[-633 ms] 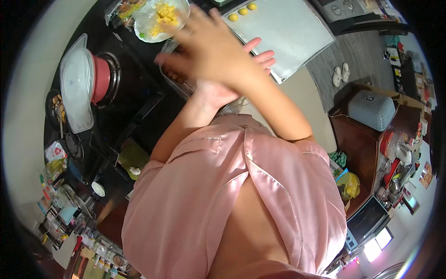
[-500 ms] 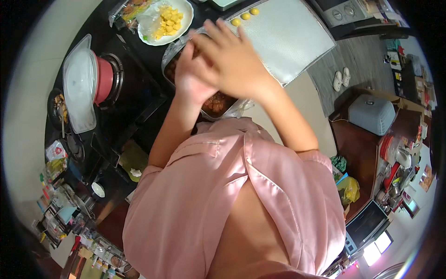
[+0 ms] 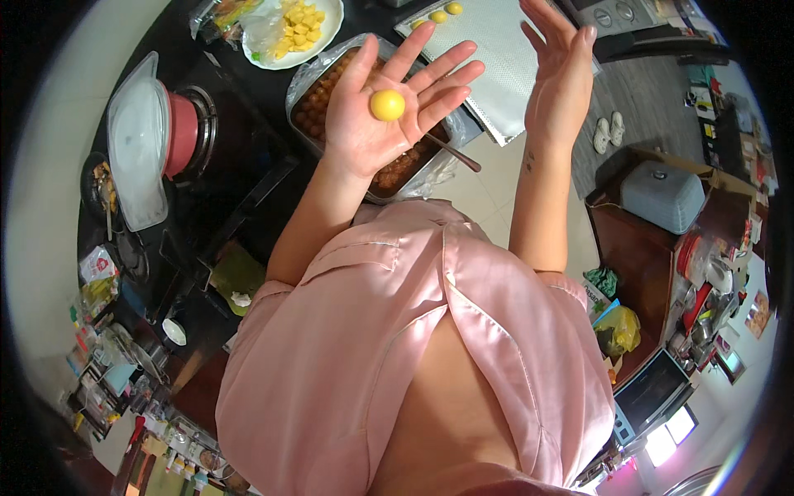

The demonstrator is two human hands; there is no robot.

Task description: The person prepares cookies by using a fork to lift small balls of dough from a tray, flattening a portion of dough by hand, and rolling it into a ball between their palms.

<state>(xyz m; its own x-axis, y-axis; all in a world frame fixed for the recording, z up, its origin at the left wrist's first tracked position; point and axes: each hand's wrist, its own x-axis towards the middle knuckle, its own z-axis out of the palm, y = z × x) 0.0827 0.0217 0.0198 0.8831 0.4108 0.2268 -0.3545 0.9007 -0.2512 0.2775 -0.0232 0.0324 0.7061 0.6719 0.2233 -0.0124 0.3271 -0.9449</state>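
The hands have come apart: the left hand (image 3: 389, 107) lies flat and wide open, a smooth yellow ball (image 3: 387, 105) resting on its palm, rolled round. At three o'clock, the right hand (image 3: 562, 70) hangs open, empty.

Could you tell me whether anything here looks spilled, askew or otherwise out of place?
Nothing stands out. The yellow ball rests whole on the open left hand, above the foil-lined tray of brown filling. The right hand is open and empty. Three finished balls sit in a row on the lined sheet.
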